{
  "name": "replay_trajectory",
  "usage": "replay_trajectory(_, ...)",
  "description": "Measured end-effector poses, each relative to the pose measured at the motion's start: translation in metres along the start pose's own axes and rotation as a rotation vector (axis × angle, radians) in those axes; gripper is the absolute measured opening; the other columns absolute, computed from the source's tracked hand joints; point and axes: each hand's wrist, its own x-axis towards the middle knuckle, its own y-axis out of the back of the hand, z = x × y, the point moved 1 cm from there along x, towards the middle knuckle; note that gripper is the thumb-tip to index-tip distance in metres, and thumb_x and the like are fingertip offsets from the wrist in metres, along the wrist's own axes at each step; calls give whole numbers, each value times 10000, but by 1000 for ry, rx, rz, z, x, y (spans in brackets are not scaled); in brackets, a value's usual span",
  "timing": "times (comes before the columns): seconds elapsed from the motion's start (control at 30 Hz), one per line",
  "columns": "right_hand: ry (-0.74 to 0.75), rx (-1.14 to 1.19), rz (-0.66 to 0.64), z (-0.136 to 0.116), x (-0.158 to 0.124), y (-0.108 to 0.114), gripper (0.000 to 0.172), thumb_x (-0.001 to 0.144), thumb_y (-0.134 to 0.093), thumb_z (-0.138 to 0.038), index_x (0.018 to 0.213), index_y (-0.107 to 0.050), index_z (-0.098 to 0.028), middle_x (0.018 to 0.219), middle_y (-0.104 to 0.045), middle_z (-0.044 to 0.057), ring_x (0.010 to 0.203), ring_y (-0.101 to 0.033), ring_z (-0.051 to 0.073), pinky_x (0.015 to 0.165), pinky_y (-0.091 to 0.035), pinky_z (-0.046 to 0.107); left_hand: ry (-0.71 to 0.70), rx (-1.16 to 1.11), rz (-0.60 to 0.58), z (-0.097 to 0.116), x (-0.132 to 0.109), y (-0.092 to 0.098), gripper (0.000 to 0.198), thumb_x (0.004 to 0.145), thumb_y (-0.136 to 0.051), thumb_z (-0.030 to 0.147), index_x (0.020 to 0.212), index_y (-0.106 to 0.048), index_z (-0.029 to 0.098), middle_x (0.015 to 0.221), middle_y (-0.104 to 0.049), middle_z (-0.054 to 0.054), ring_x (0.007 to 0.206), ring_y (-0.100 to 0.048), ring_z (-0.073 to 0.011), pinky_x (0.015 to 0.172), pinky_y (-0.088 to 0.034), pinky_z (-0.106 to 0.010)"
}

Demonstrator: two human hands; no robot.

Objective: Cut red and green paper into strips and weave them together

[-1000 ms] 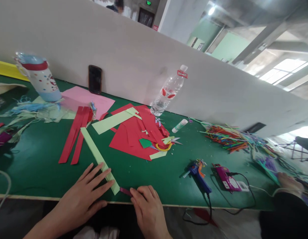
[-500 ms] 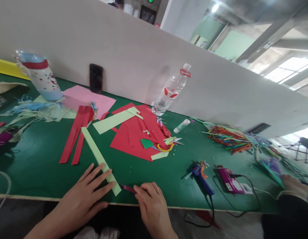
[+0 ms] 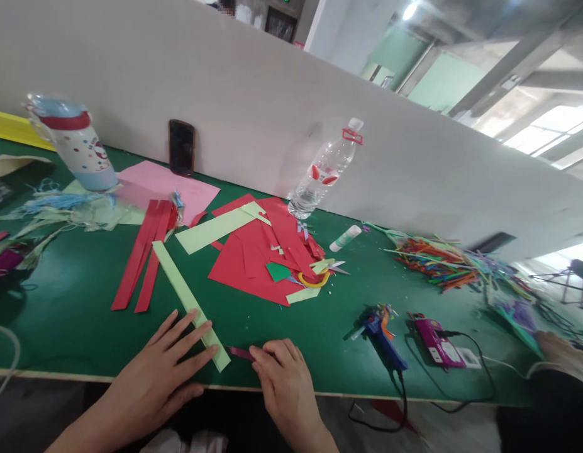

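My left hand [image 3: 159, 374] lies flat with fingers spread on the near end of a long light green paper strip [image 3: 187, 299] at the front edge of the green table [image 3: 83, 327]. My right hand [image 3: 284, 384] is curled beside it, fingertips pinched on a small dark red paper piece [image 3: 241, 353] that lies on the table just right of the strip's end. Two red paper strips [image 3: 143, 255] lie left of the green strip.
A heap of red and green paper scraps [image 3: 267, 251] with yellow-handled scissors [image 3: 314, 277] is mid-table. A plastic bottle [image 3: 324, 170], glue stick [image 3: 345, 238], phone [image 3: 181, 148], cup [image 3: 77, 141], glue gun [image 3: 380, 330], purple device [image 3: 435, 343] and coloured sticks [image 3: 437, 258] are about. Another person's hand [image 3: 555, 352] is at right.
My right hand has shifted slightly up and right along the table edge with the dark red piece. My left hand stays on the green strip.
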Motion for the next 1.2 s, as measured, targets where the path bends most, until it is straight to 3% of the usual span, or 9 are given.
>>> replay_trajectory(0.17,20,32,-24,0,-2,0,244,915,-574,-117,1089,-695,-237,880,-648,42,784,-587,197,689,-479,310,-54,40,-3,0,-1,-1,546,928,-610,391,1451,-453,409,1559,-448,49,1477,-313,-277,1234,-161,-540)
replay_trajectory(0.47,3,77,-18,2,-3,-2,246,942,-535,-121,1094,-692,-232,893,-645,49,799,-574,201,708,-479,329,-54,-9,18,-1,1,1,519,918,-629,381,1417,-493,421,1534,-482,48,1460,-351,-271,1224,-207,-527)
replay_trajectory(0.6,8,77,-34,1,-1,-3,256,935,-539,-114,1103,-691,-234,909,-645,49,802,-567,203,710,-472,337,-52,11,4,-1,0,1,535,926,-620,387,1438,-468,422,1551,-459,54,1473,-326,-265,1241,-150,-515)
replay_trajectory(1.0,27,90,-34,7,3,-2,244,938,-549,-125,1114,-682,-232,900,-639,49,798,-556,207,695,-455,335,-23,-36,12,-3,-2,-1,500,921,-630,395,1403,-503,435,1664,-221,-55,1450,-374,-312,1169,-323,-511)
replay_trajectory(1.1,41,108,-29,5,3,-2,245,942,-541,-122,1114,-681,-226,905,-639,52,797,-551,209,694,-457,340,-33,-21,9,-2,-2,0,547,927,-620,389,1445,-449,434,1658,-237,-54,1442,-389,-312,1163,-335,-520)
replay_trajectory(1.2,48,124,-38,5,3,-1,252,940,-534,-112,1117,-677,-219,910,-638,55,800,-548,208,701,-463,339,-18,20,4,-3,-3,-4,648,919,-620,424,1512,-370,346,1625,-321,-77,1438,-398,-301,1134,-396,-479)
